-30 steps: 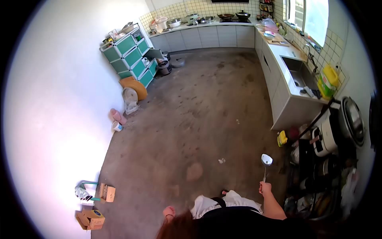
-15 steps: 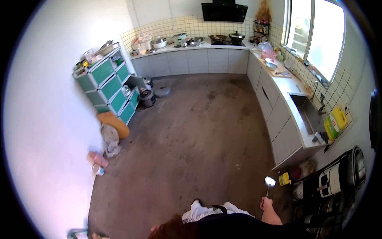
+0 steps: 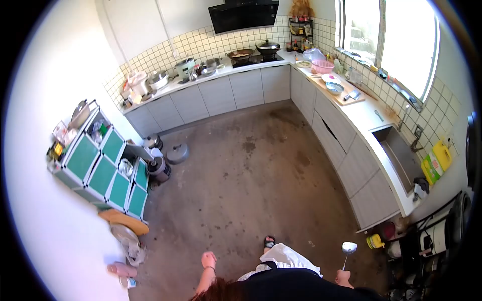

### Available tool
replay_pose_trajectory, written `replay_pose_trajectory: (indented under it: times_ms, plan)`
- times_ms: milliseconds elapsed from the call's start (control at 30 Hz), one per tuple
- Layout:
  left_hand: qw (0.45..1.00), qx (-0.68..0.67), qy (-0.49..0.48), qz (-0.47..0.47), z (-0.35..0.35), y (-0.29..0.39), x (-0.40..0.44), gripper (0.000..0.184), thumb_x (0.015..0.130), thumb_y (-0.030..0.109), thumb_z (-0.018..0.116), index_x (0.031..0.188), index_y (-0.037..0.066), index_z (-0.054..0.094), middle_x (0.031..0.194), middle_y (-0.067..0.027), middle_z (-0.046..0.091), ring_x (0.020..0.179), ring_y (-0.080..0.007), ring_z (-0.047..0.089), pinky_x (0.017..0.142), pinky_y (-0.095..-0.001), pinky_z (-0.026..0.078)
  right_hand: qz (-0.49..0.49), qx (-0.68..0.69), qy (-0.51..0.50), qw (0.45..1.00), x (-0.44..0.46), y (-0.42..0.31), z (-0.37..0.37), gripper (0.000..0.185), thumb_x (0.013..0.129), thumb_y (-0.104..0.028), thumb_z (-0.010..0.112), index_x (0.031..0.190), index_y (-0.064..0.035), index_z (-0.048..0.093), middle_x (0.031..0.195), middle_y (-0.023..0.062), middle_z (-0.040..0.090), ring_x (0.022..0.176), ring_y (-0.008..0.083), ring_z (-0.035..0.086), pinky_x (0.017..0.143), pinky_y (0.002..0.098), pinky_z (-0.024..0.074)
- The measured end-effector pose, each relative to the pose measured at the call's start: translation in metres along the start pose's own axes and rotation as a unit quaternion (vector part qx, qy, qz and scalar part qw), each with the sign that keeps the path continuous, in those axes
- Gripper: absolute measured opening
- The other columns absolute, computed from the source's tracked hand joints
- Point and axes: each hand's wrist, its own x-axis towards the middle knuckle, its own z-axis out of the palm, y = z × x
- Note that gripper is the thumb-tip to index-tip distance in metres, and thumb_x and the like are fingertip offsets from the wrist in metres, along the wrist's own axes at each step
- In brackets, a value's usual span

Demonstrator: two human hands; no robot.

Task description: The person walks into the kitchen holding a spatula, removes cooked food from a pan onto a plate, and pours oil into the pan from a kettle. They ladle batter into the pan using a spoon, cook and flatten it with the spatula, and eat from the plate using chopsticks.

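Note:
My right hand (image 3: 343, 277) is wrapped around the thin handle of a metal ladle (image 3: 349, 248), whose shiny bowl points up and away from me at the lower right. At the lower middle, my left hand (image 3: 208, 260) is curled closed, with nothing showing in it and a dark band at the wrist. Both hands are low over the brown floor (image 3: 241, 200), apart from the furniture. One sandalled foot (image 3: 269, 242) is out in front.
A counter (image 3: 296, 65) carries a stove with a wok (image 3: 241, 53) and a lidded pan (image 3: 268, 47), a cutting board (image 3: 346, 95) and a sink (image 3: 399, 155). A green cabinet (image 3: 103, 173) stands left, pots beside it. A black rack (image 3: 432, 241) stands close on my right.
The view has moved forward and turned, bringing the stove and counter closer. My left hand has come into sight, and a sandalled foot shows clearly. The ladle is still in my right hand.

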Motion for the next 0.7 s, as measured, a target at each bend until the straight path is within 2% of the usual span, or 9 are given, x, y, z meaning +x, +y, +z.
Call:
replay_pose_trajectory:
  times_ms: [33, 67, 100, 167, 200, 233, 300, 533, 700]
  plan:
    - [0.999, -0.019, 0.028, -0.033, 0.01, 0.009, 0.0, 0.025, 0.087, 0.02, 0.044, 0.075, 0.005, 0.06, 0.058, -0.0094, 0.059, 0.05, -0.0198, 0.058, 0.047, -0.0329, 0.046, -0.019, 0.061, 0.003, 0.998, 0.016, -0.026, 0.032, 0.017, 0.073, -0.002, 0.054, 0.061, -0.0036, 0.042, 0.047, 0.0042, 0.04, 0.031, 0.0172, 0.038, 0.028, 0.0336, 0.0278]
    - [0.999, 0.033, -0.001, -0.042, 0.014, -0.002, 0.027, 0.026, 0.085, 0.024, 0.046, 0.074, 0.005, 0.061, 0.063, -0.011, 0.06, 0.055, -0.0235, 0.058, 0.051, -0.0354, 0.048, -0.037, 0.12, 0.007, 0.992, 0.025, -0.052, 0.067, 0.018, 0.074, -0.002, 0.055, 0.061, -0.0037, 0.042, 0.046, 0.0041, 0.039, 0.03, 0.0176, 0.038, 0.028, 0.0343, 0.0279]
    - [0.981, 0.181, -0.07, -0.022, 0.008, -0.024, 0.057, 0.028, 0.082, 0.028, 0.048, 0.074, 0.006, 0.063, 0.068, -0.0126, 0.061, 0.059, -0.0272, 0.059, 0.055, -0.038, 0.049, -0.01, 0.118, -0.019, 0.993, 0.03, -0.086, 0.099, 0.022, 0.074, -0.003, 0.055, 0.058, -0.0064, 0.04, 0.046, 0.0032, 0.038, 0.031, 0.0171, 0.038, 0.028, 0.0328, 0.027]
    - [0.772, 0.564, -0.229, 0.18, -0.002, -0.014, 0.084, 0.033, 0.077, 0.036, 0.053, 0.073, 0.007, 0.066, 0.078, -0.0159, 0.064, 0.069, -0.0346, 0.061, 0.063, -0.0431, 0.051, 0.009, 0.167, -0.09, 0.982, 0.01, -0.191, 0.152, 0.029, 0.075, -0.006, 0.055, 0.053, -0.0108, 0.037, 0.045, 0.0015, 0.038, 0.03, 0.0163, 0.036, 0.027, 0.0307, 0.025]
    - [0.868, 0.463, -0.176, 0.026, -0.002, -0.006, 0.091, 0.032, 0.077, 0.036, 0.053, 0.072, 0.007, 0.066, 0.076, -0.0156, 0.063, 0.068, -0.0341, 0.061, 0.062, -0.0428, 0.05, 0.001, 0.16, -0.114, 0.98, 0.001, -0.239, 0.181, 0.03, 0.076, -0.007, 0.055, 0.052, -0.0103, 0.037, 0.046, 0.0016, 0.038, 0.03, 0.0157, 0.035, 0.028, 0.0296, 0.0251]
    - [0.959, 0.23, -0.072, -0.147, 0.001, 0.004, 0.108, 0.031, 0.077, 0.035, 0.052, 0.071, 0.007, 0.065, 0.075, -0.0154, 0.063, 0.066, -0.0337, 0.06, 0.061, -0.0425, 0.05, 0.003, 0.164, -0.134, 0.977, -0.003, -0.286, 0.21, 0.029, 0.077, -0.008, 0.055, 0.053, -0.0092, 0.039, 0.046, 0.0021, 0.039, 0.032, 0.0151, 0.037, 0.029, 0.0288, 0.0264]
    - [0.968, 0.077, 0.016, -0.238, 0.014, 0.03, 0.143, 0.03, 0.078, 0.033, 0.052, 0.069, 0.007, 0.064, 0.072, -0.0149, 0.062, 0.064, -0.0327, 0.06, 0.058, -0.042, 0.049, -0.042, 0.129, -0.168, 0.976, -0.014, -0.378, 0.269, 0.026, 0.076, -0.01, 0.058, 0.054, -0.0078, 0.044, 0.049, 0.0026, 0.042, 0.035, 0.0141, 0.04, 0.031, 0.0277, 0.0301]
    - [0.949, 0.13, 0.035, -0.287, 0.072, 0.107, 0.314, 0.029, 0.08, 0.027, 0.049, 0.063, 0.007, 0.06, 0.063, -0.0133, 0.06, 0.054, -0.0295, 0.057, 0.049, -0.0402, 0.046, -0.22, 0.014, -0.238, 0.946, -0.023, -0.612, 0.444, 0.025, 0.08, -0.014, 0.063, 0.06, -0.0058, 0.05, 0.051, 0.0031, 0.048, 0.039, 0.0128, 0.046, 0.035, 0.0276, 0.0362]
    - [0.968, 0.153, -0.021, -0.198, 0.169, 0.233, 0.51, 0.03, 0.082, 0.023, 0.048, 0.059, 0.007, 0.057, 0.056, -0.0121, 0.058, 0.048, -0.0272, 0.056, 0.043, -0.0389, 0.043, -0.192, -0.023, -0.221, 0.956, -0.032, -0.711, 0.524, 0.023, 0.079, -0.014, 0.065, 0.062, -0.003, 0.053, 0.051, 0.0048, 0.051, 0.039, 0.0141, 0.048, 0.036, 0.028, 0.0387]
